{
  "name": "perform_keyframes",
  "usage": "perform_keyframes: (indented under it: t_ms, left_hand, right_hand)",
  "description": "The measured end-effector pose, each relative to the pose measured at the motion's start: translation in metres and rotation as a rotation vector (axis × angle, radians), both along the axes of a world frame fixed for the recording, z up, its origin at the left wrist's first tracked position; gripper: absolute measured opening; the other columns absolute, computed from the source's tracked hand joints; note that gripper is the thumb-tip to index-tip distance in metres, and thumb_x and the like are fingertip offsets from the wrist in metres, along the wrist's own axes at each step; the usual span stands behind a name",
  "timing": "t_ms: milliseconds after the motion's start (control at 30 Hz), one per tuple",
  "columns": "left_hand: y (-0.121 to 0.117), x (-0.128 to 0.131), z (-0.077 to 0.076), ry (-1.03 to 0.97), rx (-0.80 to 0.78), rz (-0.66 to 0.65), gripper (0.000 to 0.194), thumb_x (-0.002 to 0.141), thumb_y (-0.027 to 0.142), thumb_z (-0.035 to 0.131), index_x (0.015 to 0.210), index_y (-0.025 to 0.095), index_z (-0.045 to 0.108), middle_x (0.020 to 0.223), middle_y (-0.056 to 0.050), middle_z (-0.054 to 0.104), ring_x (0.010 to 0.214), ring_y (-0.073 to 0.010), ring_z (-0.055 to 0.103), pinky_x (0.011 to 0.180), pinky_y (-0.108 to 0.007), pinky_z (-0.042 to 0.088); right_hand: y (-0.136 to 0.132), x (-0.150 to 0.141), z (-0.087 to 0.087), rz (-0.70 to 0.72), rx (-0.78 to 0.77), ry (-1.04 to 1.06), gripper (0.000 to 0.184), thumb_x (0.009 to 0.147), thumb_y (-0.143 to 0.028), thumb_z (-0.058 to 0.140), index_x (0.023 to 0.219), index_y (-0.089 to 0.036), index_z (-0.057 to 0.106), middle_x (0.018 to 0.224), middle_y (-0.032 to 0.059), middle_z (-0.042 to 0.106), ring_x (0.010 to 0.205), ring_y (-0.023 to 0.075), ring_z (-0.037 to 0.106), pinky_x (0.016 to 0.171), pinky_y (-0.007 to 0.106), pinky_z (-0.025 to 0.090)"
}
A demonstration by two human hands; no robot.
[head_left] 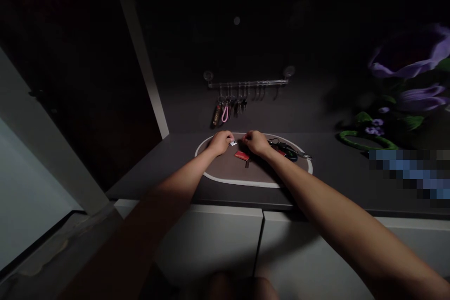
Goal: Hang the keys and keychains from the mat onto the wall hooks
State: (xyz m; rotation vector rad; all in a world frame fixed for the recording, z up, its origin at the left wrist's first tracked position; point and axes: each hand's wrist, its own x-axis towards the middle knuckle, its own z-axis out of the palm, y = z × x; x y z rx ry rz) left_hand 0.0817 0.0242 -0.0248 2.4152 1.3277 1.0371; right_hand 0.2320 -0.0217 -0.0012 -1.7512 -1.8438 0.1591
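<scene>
My left hand (221, 143) is closed over the far left part of an oval mat (246, 183) with a white border. Between its fingertips is a small white tag (233, 142) with a dark mark. Level with it, my right hand (257, 142) is pinched; whatever its fingertips hold, if anything, is too dark to make out. A small red card-like piece (242, 155) lies on the mat between the hands, with a short dark piece (247, 164) beside it. Right of my right hand lies a dark bundle (288, 152) with a metal ring (274, 141), partly behind my forearm.
A clear rail (249, 84) on the wall carries hooks, with several keys (239, 105), a pink loop (225, 114) and a brown tag (216, 116) hanging at its left. Purple flowers (418, 98) and a green ring (367, 140) stand at the right of the dark counter (337, 183).
</scene>
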Motion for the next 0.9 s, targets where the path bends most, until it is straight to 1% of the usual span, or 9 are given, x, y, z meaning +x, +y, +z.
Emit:
perform_keyframes:
  t_ms: [133, 200, 333, 467, 567, 667, 733, 800, 900]
  left_hand:
    - [-0.006, -0.001, 0.005, -0.061, -0.045, 0.013, 0.013, 0.076, 0.018, 0.052, 0.073, 0.014, 0.064, 0.07, -0.003, 0.062, 0.065, -0.0131, 0.051, 0.063, -0.024, 0.037]
    - [-0.01, -0.001, 0.008, -0.127, -0.085, 0.005, 0.012, 0.075, 0.017, 0.052, 0.072, 0.013, 0.063, 0.068, -0.002, 0.061, 0.064, -0.0121, 0.051, 0.062, -0.023, 0.037]
    - [-0.017, 0.003, 0.013, -0.332, -0.198, -0.021, 0.009, 0.074, 0.015, 0.053, 0.067, 0.012, 0.059, 0.06, 0.001, 0.056, 0.058, -0.0095, 0.048, 0.057, -0.021, 0.036]
    - [-0.021, 0.006, 0.018, -0.567, -0.323, -0.087, 0.007, 0.075, 0.011, 0.052, 0.068, 0.012, 0.056, 0.058, 0.002, 0.053, 0.055, -0.0068, 0.047, 0.056, -0.019, 0.036]
    - [-0.022, 0.005, 0.021, -0.691, -0.391, -0.112, 0.005, 0.076, 0.012, 0.053, 0.072, 0.012, 0.056, 0.06, 0.001, 0.055, 0.054, -0.0064, 0.048, 0.054, -0.019, 0.036]
    - [-0.022, 0.003, 0.024, -0.768, -0.425, -0.114, 0.004, 0.076, 0.014, 0.055, 0.074, 0.012, 0.058, 0.063, 0.0, 0.057, 0.056, -0.0064, 0.05, 0.054, -0.019, 0.037]
    - [-0.023, 0.002, 0.025, -0.81, -0.44, -0.121, 0.004, 0.075, 0.016, 0.056, 0.075, 0.012, 0.059, 0.066, 0.0, 0.059, 0.057, -0.0065, 0.051, 0.055, -0.019, 0.038]
    - [-0.023, 0.002, 0.026, -0.848, -0.452, -0.14, 0.005, 0.074, 0.017, 0.058, 0.075, 0.013, 0.059, 0.068, -0.001, 0.06, 0.059, -0.0065, 0.052, 0.056, -0.019, 0.038]
    - [-0.024, 0.002, 0.027, -0.886, -0.468, -0.173, 0.008, 0.073, 0.02, 0.06, 0.076, 0.013, 0.06, 0.07, 0.0, 0.061, 0.059, -0.0062, 0.053, 0.056, -0.018, 0.037]
  right_hand:
    - [-0.002, -0.002, 0.001, 0.027, -0.013, -0.06, 0.021, 0.078, -0.021, 0.051, 0.088, -0.014, 0.068, 0.087, 0.0113, 0.068, 0.078, 0.0171, 0.06, 0.064, 0.022, 0.037]
    - [-0.003, -0.003, 0.002, 0.045, -0.016, -0.066, 0.02, 0.077, -0.02, 0.052, 0.088, -0.014, 0.068, 0.088, 0.0108, 0.068, 0.079, 0.0166, 0.06, 0.065, 0.022, 0.037]
    - [-0.002, -0.002, -0.001, 0.097, -0.02, 0.022, 0.016, 0.073, -0.018, 0.056, 0.085, -0.015, 0.067, 0.081, 0.0062, 0.068, 0.072, 0.0133, 0.058, 0.063, 0.02, 0.036]
    - [0.003, -0.002, -0.005, 0.182, -0.017, 0.243, 0.012, 0.07, -0.018, 0.06, 0.079, -0.013, 0.065, 0.07, 0.002, 0.065, 0.06, 0.0097, 0.053, 0.058, 0.019, 0.036]
    - [0.005, -0.003, -0.004, 0.257, -0.027, 0.535, 0.012, 0.067, -0.014, 0.06, 0.078, -0.013, 0.063, 0.069, 0.0012, 0.064, 0.059, 0.0083, 0.052, 0.06, 0.019, 0.039]
    - [0.002, -0.005, 0.001, 0.349, -0.058, 0.794, 0.013, 0.065, -0.01, 0.06, 0.077, -0.013, 0.063, 0.07, 0.0013, 0.063, 0.061, 0.0079, 0.053, 0.063, 0.02, 0.041]
    - [-0.001, -0.007, 0.004, 0.403, -0.058, 0.889, 0.012, 0.065, -0.012, 0.061, 0.076, -0.013, 0.063, 0.071, 0.0011, 0.063, 0.062, 0.0079, 0.054, 0.065, 0.021, 0.042]
    - [-0.005, -0.008, 0.007, 0.439, -0.045, 0.937, 0.012, 0.064, -0.017, 0.064, 0.076, -0.014, 0.063, 0.071, 0.0006, 0.063, 0.062, 0.0076, 0.053, 0.065, 0.021, 0.043]
    - [-0.007, -0.01, 0.008, 0.457, -0.028, 0.966, 0.019, 0.061, -0.023, 0.069, 0.076, -0.014, 0.062, 0.069, -0.0008, 0.061, 0.06, 0.0066, 0.051, 0.061, 0.021, 0.041]
